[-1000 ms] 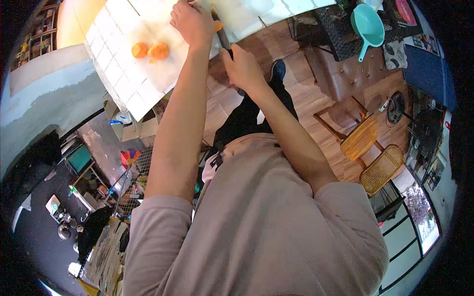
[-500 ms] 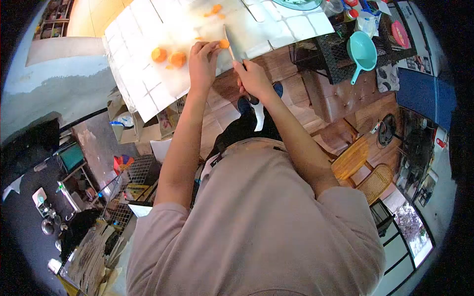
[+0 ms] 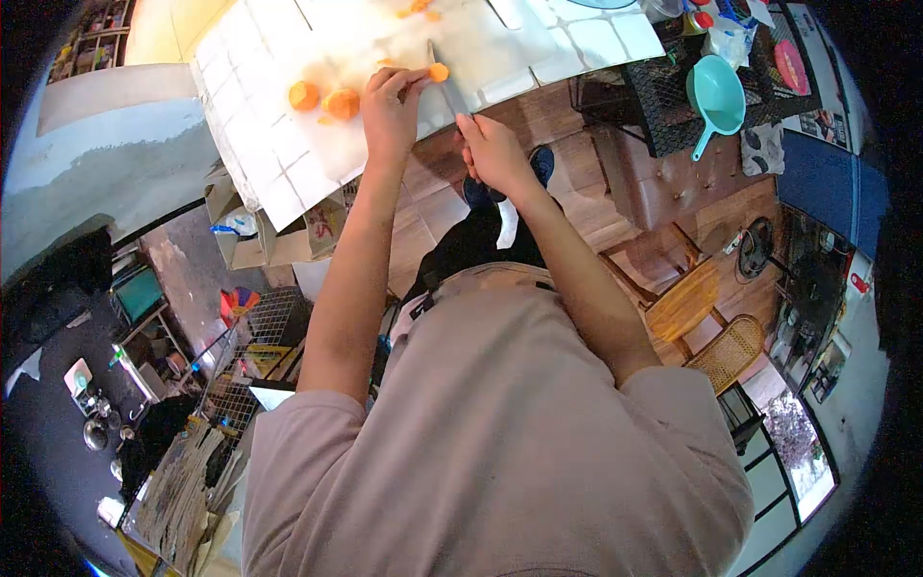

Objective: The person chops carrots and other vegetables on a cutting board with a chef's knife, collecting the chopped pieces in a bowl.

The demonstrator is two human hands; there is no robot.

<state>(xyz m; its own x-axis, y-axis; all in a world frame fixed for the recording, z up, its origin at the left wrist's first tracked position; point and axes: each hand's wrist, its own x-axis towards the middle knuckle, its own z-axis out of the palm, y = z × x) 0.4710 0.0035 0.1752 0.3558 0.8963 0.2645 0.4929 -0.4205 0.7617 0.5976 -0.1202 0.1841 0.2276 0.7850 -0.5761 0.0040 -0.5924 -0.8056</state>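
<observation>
Over the white tiled table, my left hand (image 3: 392,115) pinches an orange carrot piece (image 3: 438,72) between thumb and fingertips. My right hand (image 3: 496,156) is closed round the handle of a knife (image 3: 448,88), its blade pointing away from me and lying right beside the carrot piece. To the left of my left hand sit two larger carrot chunks, a rounded one (image 3: 304,95) and a wider one (image 3: 341,104) with a small bit at its edge. Farther back are several small carrot pieces (image 3: 419,8).
The white tiled table (image 3: 252,125) ends just in front of me. At right, a teal long-handled pan (image 3: 716,96) rests on a black mesh rack (image 3: 663,106). A cardboard box (image 3: 274,245) stands below the table's left side. Behind at right is a wooden chair (image 3: 685,306).
The view has shifted slightly, so the table sits higher in it. The carrot piece has turned a little in my left fingers, and the knife stays beside it.
</observation>
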